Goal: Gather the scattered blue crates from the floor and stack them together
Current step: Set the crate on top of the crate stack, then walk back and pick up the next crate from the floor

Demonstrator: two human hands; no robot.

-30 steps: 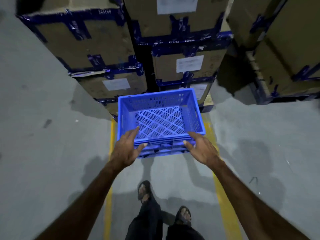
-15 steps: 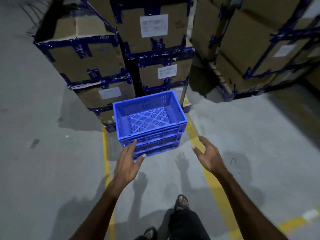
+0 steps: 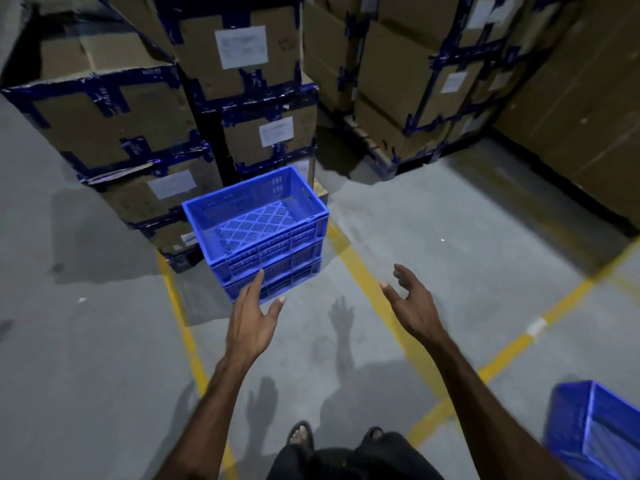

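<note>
Here, the fingers of the left hand (image 3: 251, 322) are stretching out straight and close together, thumb splayed off to the side, palm turned inward, holding nothing. The fingertips are overlapping the lower front corner of the stack of blue crates (image 3: 263, 233) in this view, though I cannot tell whether they are touching it or hovering short of it. The right hand (image 3: 412, 306) is hanging in the air well to the right of the stack, its fingers loosely bent and spread, thumb pointing toward the other hand, also gripping nothing. Both bare forearms are reaching forward from the bottom of the view, angled slightly toward each other, wrists roughly level.

The stack is sitting on the grey concrete floor (image 3: 86, 358), nested crate in crate, the top one showing its open lattice bottom. It is standing between two yellow floor lines (image 3: 360, 275), just in front of the taped cardboard boxes (image 3: 114, 112), which are piled high and bound in blue tape with white labels. More boxes (image 3: 408, 77) are standing on a pallet farther right. Another blue crate (image 3: 595, 431) is lying at the lower right edge, well apart from the stack and partly cut off. Shadows of the hands are falling on the floor between the arms, and the person's sandalled feet (image 3: 301, 434) are showing below.
</note>
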